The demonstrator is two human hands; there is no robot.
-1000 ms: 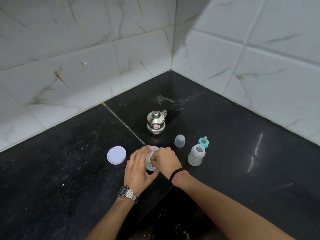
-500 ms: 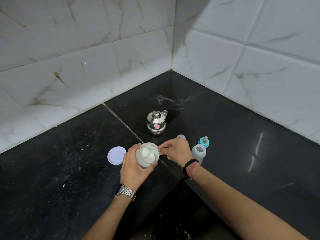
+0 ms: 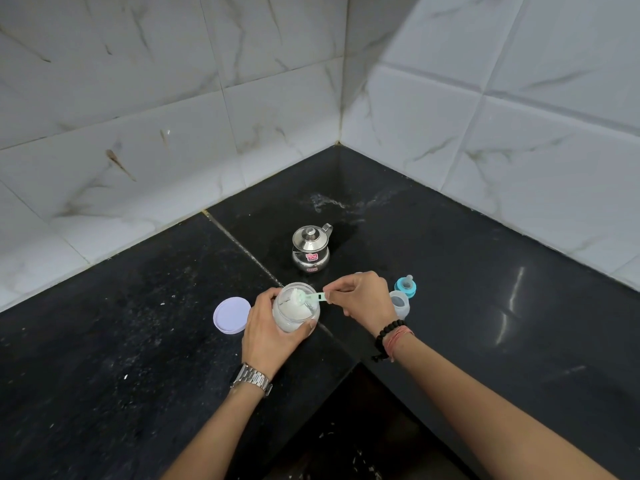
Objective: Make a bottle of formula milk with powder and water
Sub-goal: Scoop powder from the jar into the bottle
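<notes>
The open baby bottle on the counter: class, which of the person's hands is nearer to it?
Right. The right hand, pinching the green scoop, sits just beside the baby bottle. The left hand grips the powder jar, farther away on the jar's other side.

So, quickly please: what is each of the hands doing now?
Left hand: grips the powder jar.
Right hand: pinches the scoop by its handle, bowl in the jar.

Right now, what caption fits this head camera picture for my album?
Left hand grips the powder jar while right hand pinches the green scoop inside it.
</notes>
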